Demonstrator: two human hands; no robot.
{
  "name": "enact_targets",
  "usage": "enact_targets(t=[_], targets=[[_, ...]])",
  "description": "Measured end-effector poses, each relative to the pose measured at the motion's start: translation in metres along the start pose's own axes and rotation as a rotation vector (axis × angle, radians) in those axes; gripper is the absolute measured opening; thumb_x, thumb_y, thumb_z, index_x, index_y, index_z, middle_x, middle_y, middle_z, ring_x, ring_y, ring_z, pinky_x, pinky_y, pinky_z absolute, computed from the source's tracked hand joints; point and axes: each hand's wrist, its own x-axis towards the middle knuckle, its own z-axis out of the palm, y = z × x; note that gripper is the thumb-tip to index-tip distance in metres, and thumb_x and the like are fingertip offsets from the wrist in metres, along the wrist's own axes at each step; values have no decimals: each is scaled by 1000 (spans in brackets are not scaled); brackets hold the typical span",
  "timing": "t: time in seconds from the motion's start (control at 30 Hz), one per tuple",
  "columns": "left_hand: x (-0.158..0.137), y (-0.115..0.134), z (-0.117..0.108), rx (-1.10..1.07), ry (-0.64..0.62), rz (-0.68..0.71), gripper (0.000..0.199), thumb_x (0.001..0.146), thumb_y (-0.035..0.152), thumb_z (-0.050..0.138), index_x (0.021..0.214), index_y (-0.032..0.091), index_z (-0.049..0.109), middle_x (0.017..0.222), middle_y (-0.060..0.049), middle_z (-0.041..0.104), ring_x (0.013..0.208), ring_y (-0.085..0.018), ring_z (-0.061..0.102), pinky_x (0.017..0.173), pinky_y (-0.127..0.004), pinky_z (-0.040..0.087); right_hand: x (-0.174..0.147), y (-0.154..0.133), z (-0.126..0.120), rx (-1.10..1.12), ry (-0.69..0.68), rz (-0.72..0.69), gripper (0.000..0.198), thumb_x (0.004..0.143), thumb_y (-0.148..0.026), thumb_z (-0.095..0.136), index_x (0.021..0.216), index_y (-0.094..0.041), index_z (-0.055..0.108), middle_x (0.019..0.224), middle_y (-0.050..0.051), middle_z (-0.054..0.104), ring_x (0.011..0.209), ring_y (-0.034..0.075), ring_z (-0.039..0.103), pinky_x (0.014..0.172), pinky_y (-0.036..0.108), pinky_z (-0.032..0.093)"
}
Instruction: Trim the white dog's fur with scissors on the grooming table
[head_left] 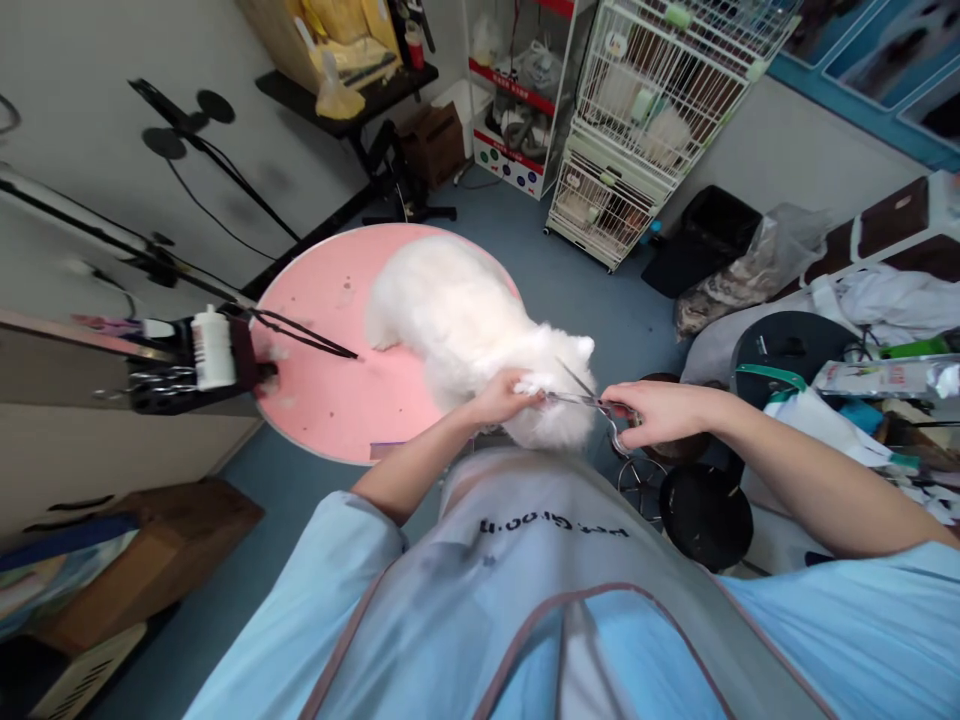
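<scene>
A fluffy white dog (457, 300) is on a round pink grooming table (322, 400), its head at the table's right edge, close to my apron. My left hand (501, 397) is closed on fur at the dog's head; the fingertips are partly sunk in it. In my right hand (656, 412) is a pair of scissors (581, 398), fingers at the handles. The blades are apart and point left, over the fur of the head near my left fingers.
A black holder with a white bottle (214, 348) and several scissors hangs at the table's left edge. A black loop cord (307, 335) lies over the tabletop. Beyond stand a white cage (652, 90) and a shelf rack (517, 110). A black stool (706, 515) stands at right.
</scene>
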Motion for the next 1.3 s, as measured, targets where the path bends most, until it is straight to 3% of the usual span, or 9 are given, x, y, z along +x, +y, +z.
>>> enact_targets(t=[0.17, 0.37, 0.5, 0.73, 0.83, 0.97, 1.13, 1.3], targets=[[-2, 2, 11, -7, 31, 24, 39, 75, 49, 78, 69, 11, 69, 69, -7, 71, 63, -15, 63, 63, -25, 54, -10, -7, -8, -43, -26, 36, 9, 75, -21, 55, 84, -23, 55, 75, 0, 61, 65, 17, 53, 61, 27, 34], [-5, 8, 17, -17, 109, 92, 30, 75, 40, 76, 67, 12, 69, 68, -5, 69, 62, -13, 62, 61, -22, 50, -18, -15, -7, -102, 45, 37, 29, 74, -28, 65, 102, -21, 61, 97, 7, 68, 79, 20, 60, 67, 27, 40], [-3, 16, 20, -35, 82, 113, 36, 75, 47, 77, 70, 12, 70, 67, -5, 69, 61, -13, 61, 60, -22, 49, -24, -22, -14, -159, 48, 56, 20, 76, -19, 56, 96, -21, 61, 88, 5, 67, 76, 20, 59, 67, 27, 38], [3, 24, 41, -102, 88, 87, 42, 72, 52, 77, 68, 12, 68, 66, -4, 67, 61, -13, 59, 60, -22, 48, -74, -21, -47, -163, 128, 164, 24, 76, -28, 58, 98, -22, 61, 89, 5, 67, 75, 21, 60, 66, 28, 40], [3, 27, 54, -152, 147, 51, 39, 70, 50, 76, 69, 12, 67, 66, -4, 67, 62, -13, 59, 61, -23, 49, -87, -29, -52, -156, 93, 212, 20, 76, -29, 59, 94, -22, 62, 85, 4, 67, 73, 20, 59, 64, 28, 38], [3, 28, 64, -197, 209, 55, 34, 66, 45, 77, 70, 13, 67, 65, -2, 65, 62, -13, 58, 61, -23, 48, -83, -41, -47, -234, 52, 215, 23, 71, -32, 67, 90, -22, 60, 88, 5, 66, 73, 20, 57, 63, 28, 36], [-1, 28, 69, -232, 184, 45, 33, 67, 45, 75, 70, 12, 68, 66, -3, 66, 62, -13, 58, 60, -23, 46, -79, -47, -49, -214, 5, 227, 9, 73, -23, 57, 82, -22, 55, 77, 2, 62, 68, 18, 54, 62, 28, 34], [-1, 30, 72, -304, 207, 66, 26, 62, 38, 75, 67, 13, 67, 65, -2, 66, 63, -13, 58, 63, -23, 47, -79, -56, -51, -224, 0, 225, 19, 70, -30, 65, 84, -23, 53, 83, 3, 63, 71, 18, 54, 62, 28, 35]])
